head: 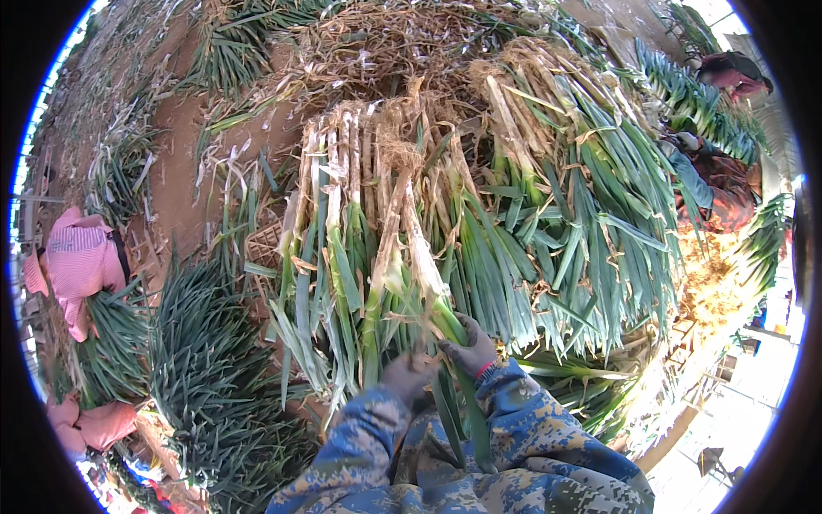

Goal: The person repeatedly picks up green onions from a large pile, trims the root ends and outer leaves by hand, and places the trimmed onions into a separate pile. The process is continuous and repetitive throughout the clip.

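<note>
My right hand [472, 347], in a grey glove, is closed round the green part of a leek-like green onion [424, 260], whose pale stalk and roots point away from me. Close beside it, my left hand [409, 376], also gloved, is blurred at some leaves; what its fingers hold cannot be made out. Beneath and beyond both hands lies a row of long green onions [347, 160] with dry brown outer skins and root tufts at the far end. Green leaves from the held onion hang over my camouflage jacket.
A large bundle of green onions [578, 160] lies at right. Peeled skins and roots [366, 51] are heaped beyond. More onion leaves [205, 366] stand at left. A person in pink [83, 257] is at far left, another person [719, 186] at right. A plastic crate [264, 244] shows under the row.
</note>
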Demonstrator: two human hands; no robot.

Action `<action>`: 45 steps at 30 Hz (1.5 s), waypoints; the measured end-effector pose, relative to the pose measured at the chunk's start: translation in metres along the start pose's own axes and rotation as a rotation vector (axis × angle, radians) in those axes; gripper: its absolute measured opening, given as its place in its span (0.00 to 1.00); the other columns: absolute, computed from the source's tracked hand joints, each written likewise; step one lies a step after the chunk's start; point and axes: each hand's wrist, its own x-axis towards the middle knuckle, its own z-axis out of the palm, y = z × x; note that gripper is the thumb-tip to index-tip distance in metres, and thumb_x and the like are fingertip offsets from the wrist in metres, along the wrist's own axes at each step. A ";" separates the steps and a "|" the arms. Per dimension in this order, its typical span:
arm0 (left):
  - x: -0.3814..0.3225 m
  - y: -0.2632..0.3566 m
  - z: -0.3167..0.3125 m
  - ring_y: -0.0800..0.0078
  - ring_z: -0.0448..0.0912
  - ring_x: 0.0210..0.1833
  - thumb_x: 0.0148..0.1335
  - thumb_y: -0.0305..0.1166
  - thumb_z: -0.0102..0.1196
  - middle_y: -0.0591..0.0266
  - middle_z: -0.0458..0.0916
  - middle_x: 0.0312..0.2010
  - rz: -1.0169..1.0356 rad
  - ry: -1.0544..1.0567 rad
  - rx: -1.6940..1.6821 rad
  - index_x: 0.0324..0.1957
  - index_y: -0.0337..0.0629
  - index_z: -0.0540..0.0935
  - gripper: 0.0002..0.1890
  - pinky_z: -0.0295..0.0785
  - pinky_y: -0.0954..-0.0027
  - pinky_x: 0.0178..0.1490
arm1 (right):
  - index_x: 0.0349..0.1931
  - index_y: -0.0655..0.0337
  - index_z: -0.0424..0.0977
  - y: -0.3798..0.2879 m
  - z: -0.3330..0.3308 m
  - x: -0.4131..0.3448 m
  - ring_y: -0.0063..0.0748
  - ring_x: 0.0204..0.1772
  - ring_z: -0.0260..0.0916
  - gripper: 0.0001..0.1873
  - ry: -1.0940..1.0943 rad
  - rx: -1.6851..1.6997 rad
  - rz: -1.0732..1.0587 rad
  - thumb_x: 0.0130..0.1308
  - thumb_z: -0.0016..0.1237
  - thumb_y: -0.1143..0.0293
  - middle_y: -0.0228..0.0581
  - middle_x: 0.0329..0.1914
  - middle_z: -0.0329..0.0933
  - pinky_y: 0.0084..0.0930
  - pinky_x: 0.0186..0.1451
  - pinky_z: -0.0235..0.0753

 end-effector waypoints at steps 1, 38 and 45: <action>-0.007 -0.009 0.006 0.76 0.78 0.31 0.56 0.48 0.69 0.62 0.82 0.33 -0.061 0.014 0.108 0.46 0.39 0.80 0.25 0.74 0.72 0.38 | 0.68 0.68 0.58 -0.002 0.000 0.003 0.32 0.63 0.70 0.40 0.015 -0.004 -0.012 0.60 0.64 0.65 0.46 0.63 0.72 0.29 0.67 0.68; 0.202 0.131 -0.033 0.74 0.71 0.18 0.56 0.37 0.70 0.63 0.76 0.22 0.012 0.190 -0.101 0.36 0.40 0.77 0.16 0.64 0.71 0.18 | 0.40 0.63 0.79 -0.006 -0.067 0.014 0.43 0.49 0.79 0.19 0.014 -0.284 0.145 0.50 0.62 0.62 0.47 0.46 0.81 0.30 0.53 0.76; 0.205 0.144 -0.056 0.76 0.71 0.21 0.59 0.39 0.67 0.67 0.74 0.21 -0.156 0.313 -0.310 0.42 0.47 0.78 0.14 0.63 0.72 0.18 | 0.47 0.62 0.73 -0.052 -0.152 -0.073 0.29 0.45 0.76 0.18 -0.268 0.382 0.461 0.55 0.61 0.76 0.36 0.42 0.79 0.30 0.52 0.76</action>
